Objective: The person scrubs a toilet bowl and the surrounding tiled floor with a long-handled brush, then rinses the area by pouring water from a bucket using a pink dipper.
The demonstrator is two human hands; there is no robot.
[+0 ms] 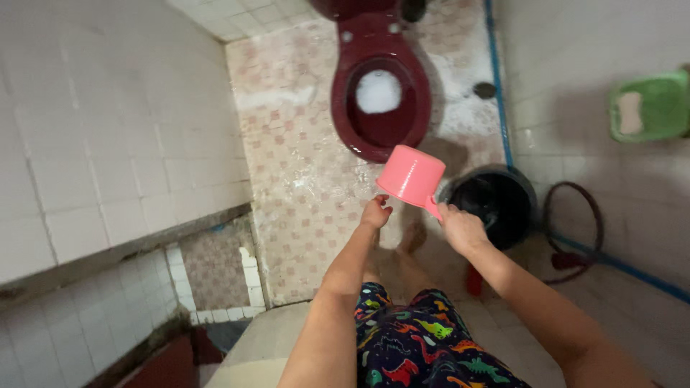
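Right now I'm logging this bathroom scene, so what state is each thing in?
pink dipper: held up over the floor, tilted
left hand: gripping the dipper's base
right hand: gripping the dipper's handle
toilet bowl: uncovered, foam in the water
black bucket: upright, uncovered
floor: wet
green soap dish: holds a pale bar

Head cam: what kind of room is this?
A small tiled bathroom, most likely at home: a maroon toilet bowl on a wet tiled floor, a black bucket, and a pink water dipper held in both hands.
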